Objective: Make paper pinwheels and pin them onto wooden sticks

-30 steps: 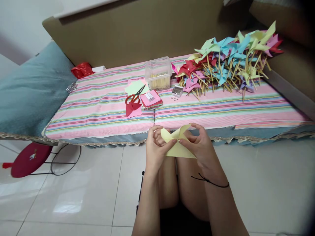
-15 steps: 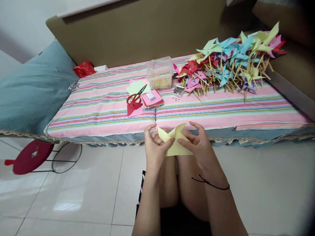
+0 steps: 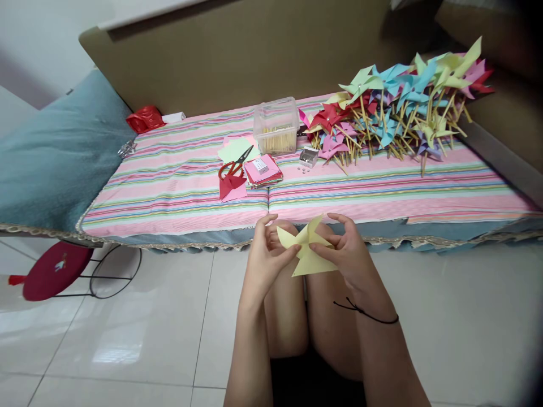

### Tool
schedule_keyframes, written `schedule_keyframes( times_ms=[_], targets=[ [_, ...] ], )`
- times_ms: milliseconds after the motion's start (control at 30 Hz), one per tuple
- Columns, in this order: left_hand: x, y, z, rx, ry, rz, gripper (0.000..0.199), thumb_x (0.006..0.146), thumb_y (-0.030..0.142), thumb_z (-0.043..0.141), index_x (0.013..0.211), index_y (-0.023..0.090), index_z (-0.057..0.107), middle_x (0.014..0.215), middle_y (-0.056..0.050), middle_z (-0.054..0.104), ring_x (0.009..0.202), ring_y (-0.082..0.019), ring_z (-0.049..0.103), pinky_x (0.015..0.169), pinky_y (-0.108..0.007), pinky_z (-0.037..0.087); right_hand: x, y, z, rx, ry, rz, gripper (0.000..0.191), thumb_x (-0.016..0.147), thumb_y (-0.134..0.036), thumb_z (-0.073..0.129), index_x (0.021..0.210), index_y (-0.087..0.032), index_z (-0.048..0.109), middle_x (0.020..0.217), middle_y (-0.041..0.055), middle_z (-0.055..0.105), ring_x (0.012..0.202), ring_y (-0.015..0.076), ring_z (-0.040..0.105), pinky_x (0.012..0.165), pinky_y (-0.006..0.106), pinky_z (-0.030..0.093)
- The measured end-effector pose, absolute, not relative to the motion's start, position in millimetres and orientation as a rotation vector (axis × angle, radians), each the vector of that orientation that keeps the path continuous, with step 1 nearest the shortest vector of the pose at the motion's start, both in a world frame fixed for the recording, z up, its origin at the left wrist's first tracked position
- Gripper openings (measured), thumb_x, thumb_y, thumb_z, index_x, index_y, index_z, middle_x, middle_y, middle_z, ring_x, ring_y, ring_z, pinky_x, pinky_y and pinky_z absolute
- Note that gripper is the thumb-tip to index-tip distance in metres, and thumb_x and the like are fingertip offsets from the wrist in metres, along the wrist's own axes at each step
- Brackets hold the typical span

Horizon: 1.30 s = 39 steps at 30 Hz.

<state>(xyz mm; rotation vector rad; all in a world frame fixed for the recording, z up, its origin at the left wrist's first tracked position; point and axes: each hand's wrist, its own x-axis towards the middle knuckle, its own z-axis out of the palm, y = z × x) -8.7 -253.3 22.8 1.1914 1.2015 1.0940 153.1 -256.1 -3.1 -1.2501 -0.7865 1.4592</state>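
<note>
Above my knees I hold a yellow paper pinwheel (image 3: 313,264) whose blades are partly folded in to the middle. My left hand (image 3: 271,254) pinches its left side, thumb near the centre. Thumb and fingers of my right hand (image 3: 341,251) grip its right side, the thumb also close to the centre. The lower part of the paper lies flat with a pointed corner, while the upper blades curl upward. Fingers behind the paper are partly hidden.
On the striped couch cover (image 3: 182,195) lie scissors (image 3: 235,164), a stack of coloured paper (image 3: 265,172), a clear tub of sticks (image 3: 276,133) and a small box (image 3: 309,157) with metal bits beside it. Many finished pinwheels (image 3: 388,118) are piled right. A red stool (image 3: 57,271) stands left.
The yellow paper has moved slightly down and to the right and turned a little. A slit on its lower left now shows open. My left hand has shifted right.
</note>
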Motion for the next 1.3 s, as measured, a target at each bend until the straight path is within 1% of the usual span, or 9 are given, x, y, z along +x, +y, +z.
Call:
schedule_keyframes(
  times_ms=[133, 333, 567, 733, 867, 1000, 1067, 1200, 1300],
  targets=[
    [-18.0, -256.8, 32.3, 1.628, 1.407, 0.841, 0.060, 0.070, 0.019, 0.074, 0.123, 0.028, 0.048, 0.101, -0.003, 0.067, 0.103, -0.023, 0.060, 0.093, -0.039, 0.042, 158.0, -257.2, -4.4, -1.383, -0.980, 1.484, 0.080, 0.060, -0.027, 0.079, 0.127, -0.027, 0.035, 0.075, -0.0002, 0.074, 0.064, 0.0223, 0.068, 0.060, 0.033, 0.052],
    [-21.3, -260.1, 34.8, 1.572, 1.306, 0.736, 0.054, 0.071, 0.014, 0.069, 0.119, 0.029, 0.051, 0.083, 0.002, 0.062, 0.079, -0.018, 0.063, 0.077, -0.032, 0.048, 157.5, -261.7, 2.8, -1.479, -1.274, 1.407, 0.072, 0.060, -0.019, 0.071, 0.125, -0.024, 0.041, 0.071, -0.0007, 0.071, 0.066, 0.0222, 0.065, 0.057, 0.030, 0.045],
    [-19.4, -258.9, 31.0, 1.472, 1.241, 0.788, 0.057, 0.065, 0.007, 0.067, 0.117, 0.028, 0.053, 0.089, 0.000, 0.059, 0.072, -0.014, 0.059, 0.065, -0.025, 0.048, 156.3, -263.3, 4.9, -1.456, -1.330, 1.401, 0.068, 0.061, -0.016, 0.070, 0.122, -0.026, 0.043, 0.069, -0.0028, 0.069, 0.067, 0.0219, 0.064, 0.057, 0.029, 0.042],
    [-17.7, -259.4, 28.2, 1.395, 1.230, 0.802, 0.052, 0.062, 0.008, 0.070, 0.108, 0.026, 0.054, 0.077, 0.003, 0.056, 0.067, -0.013, 0.056, 0.063, -0.025, 0.047, 156.1, -264.2, 8.0, -1.473, -1.386, 1.395, 0.069, 0.062, -0.015, 0.069, 0.124, -0.025, 0.040, 0.069, -0.0030, 0.067, 0.071, 0.0230, 0.066, 0.060, 0.031, 0.045],
    [-18.8, -258.0, 23.6, 1.253, 1.272, 0.765, 0.058, 0.059, 0.012, 0.075, 0.109, 0.025, 0.048, 0.065, 0.008, 0.055, 0.059, -0.011, 0.056, 0.057, -0.021, 0.043, 157.5, -264.3, 8.6, -1.384, -1.384, 1.425, 0.073, 0.067, -0.023, 0.071, 0.131, -0.024, 0.036, 0.081, 0.0008, 0.069, 0.085, 0.0249, 0.067, 0.072, 0.037, 0.051],
    [-17.7, -254.3, 21.9, 0.994, 1.215, 0.894, 0.063, 0.059, 0.020, 0.079, 0.108, 0.024, 0.040, 0.054, 0.010, 0.057, 0.044, -0.008, 0.049, 0.048, -0.018, 0.038, 158.8, -261.9, 8.9, -1.244, -1.182, 1.360, 0.081, 0.069, -0.036, 0.077, 0.136, -0.027, 0.032, 0.112, 0.0072, 0.068, 0.108, 0.0248, 0.062, 0.091, 0.042, 0.049],
    [-15.7, -252.2, 22.2, 0.893, 1.203, 0.986, 0.065, 0.056, 0.023, 0.082, 0.104, 0.023, 0.038, 0.053, 0.009, 0.060, 0.042, -0.008, 0.050, 0.047, -0.018, 0.039, 157.8, -260.9, 10.0, -1.194, -1.024, 1.404, 0.082, 0.069, -0.039, 0.078, 0.135, -0.028, 0.031, 0.114, 0.0070, 0.068, 0.105, 0.0242, 0.064, 0.092, 0.042, 0.050],
    [-10.1, -249.9, 21.0, 0.795, 1.225, 1.106, 0.069, 0.050, 0.024, 0.085, 0.099, 0.022, 0.037, 0.060, 0.005, 0.067, 0.046, -0.012, 0.058, 0.050, -0.022, 0.046, 151.2, -260.2, 12.9, -1.125, -0.901, 1.516, 0.085, 0.064, -0.039, 0.081, 0.133, -0.028, 0.034, 0.097, 0.0039, 0.073, 0.091, 0.0244, 0.069, 0.083, 0.042, 0.055],
    [-6.4, -250.1, 17.9, 0.816, 1.257, 1.148, 0.067, 0.052, 0.026, 0.085, 0.098, 0.024, 0.036, 0.056, 0.008, 0.064, 0.043, -0.012, 0.057, 0.048, -0.022, 0.045, 145.2, -259.4, 13.7, -1.175, -0.895, 1.461, 0.088, 0.059, -0.037, 0.084, 0.132, -0.028, 0.035, 0.089, 0.0020, 0.073, 0.082, 0.0246, 0.070, 0.074, 0.040, 0.057]
  ],
)
